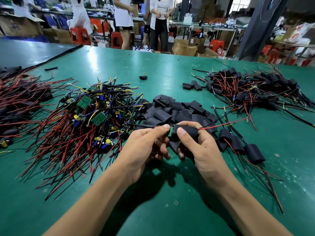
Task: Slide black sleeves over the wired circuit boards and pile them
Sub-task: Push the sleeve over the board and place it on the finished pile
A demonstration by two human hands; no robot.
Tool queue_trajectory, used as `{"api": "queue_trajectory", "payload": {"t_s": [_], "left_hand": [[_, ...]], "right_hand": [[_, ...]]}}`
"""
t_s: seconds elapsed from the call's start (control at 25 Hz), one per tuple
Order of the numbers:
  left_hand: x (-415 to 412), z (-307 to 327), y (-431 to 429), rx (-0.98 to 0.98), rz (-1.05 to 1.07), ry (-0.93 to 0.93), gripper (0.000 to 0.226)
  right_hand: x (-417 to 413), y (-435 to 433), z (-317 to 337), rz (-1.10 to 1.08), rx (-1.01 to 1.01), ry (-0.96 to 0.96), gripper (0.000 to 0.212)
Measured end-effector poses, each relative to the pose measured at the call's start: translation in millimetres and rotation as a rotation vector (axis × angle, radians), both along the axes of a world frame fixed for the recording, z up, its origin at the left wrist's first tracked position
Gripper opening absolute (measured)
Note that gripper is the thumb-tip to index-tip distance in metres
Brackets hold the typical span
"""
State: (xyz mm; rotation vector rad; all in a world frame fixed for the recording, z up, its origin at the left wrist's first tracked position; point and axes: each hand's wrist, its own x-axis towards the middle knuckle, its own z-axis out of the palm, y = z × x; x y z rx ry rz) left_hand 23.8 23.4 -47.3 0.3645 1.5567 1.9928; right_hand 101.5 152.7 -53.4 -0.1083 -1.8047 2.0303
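In the head view, our right hand (202, 147) curls round a black sleeve (188, 131) just above the green table (170, 210). Our left hand (144, 145) pinches the circuit board (169, 132); its green edge shows at the sleeve's left mouth and the rest seems to be inside. 3 heaps lie around: bare boards (95, 114) to the left, empty sleeves (170, 111) just behind the hands, sleeved boards (252, 89) far right.

Table top (105, 65), centre: smooth green mat, semi-gloss | black sleeves (170, 111), middle: matt plastic tubing | circuit boards (85, 103), centre left: glossy green laminate | wires (59, 150), lower left: smooth plastic insulation | boxes (20, 26), upper left: matt cardboard | stools (80, 35), top centre: glossy red plastic
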Motion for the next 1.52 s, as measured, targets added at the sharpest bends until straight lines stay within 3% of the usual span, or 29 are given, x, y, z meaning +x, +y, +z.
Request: {"api": "queue_trajectory", "payload": {"t_s": [0.16,0.36,0.64,0.76,0.88,1.2,1.32,1.44,1.52], "left_hand": [[1.3,0.5,0.1,-0.007,-0.02,0.017,0.034],[4.2,-1.8,0.0,-0.045,-0.031,0.083,0.063],[7.3,-4.7,5.1,-0.058,-0.014,0.151,0.034],[7.9,-4.6,4.3,-0.043,-0.016,0.186,0.029],[5.7,-4.8,3.9,-0.045,0.006,0.192,0.042],[5.0,-1.2,0.3,-0.005,0.017,0.231,0.033],[5.8,-3.5,2.0,-0.023,0.039,0.196,0.036],[3.6,-4.3,1.8,-0.005,0.043,0.153,0.02],[1.1,-4.9,0.4,0.022,0.062,0.137,0.011]], "right_hand": [[0.3,0.8,4.7,0.061,-0.157,-0.015,0.014],[0.5,-0.2,8.1,0.096,-0.364,-0.041,0.007],[-0.1,0.6,8.6,0.101,-0.536,-0.139,0.007],[0.9,2.8,10.4,0.054,-0.391,-0.152,0.007],[2.5,4.6,11.5,0.01,-0.243,-0.127,0.007],[-2.1,0.2,8.0,0.148,-0.542,-0.098,0.007],[-4.3,-0.1,7.9,0.081,-0.475,-0.139,0.021],[-7.4,2.2,3.8,-0.08,-0.286,-0.267,0.043],[-8.3,3.6,1.4,-0.126,-0.268,-0.291,0.044]]}}
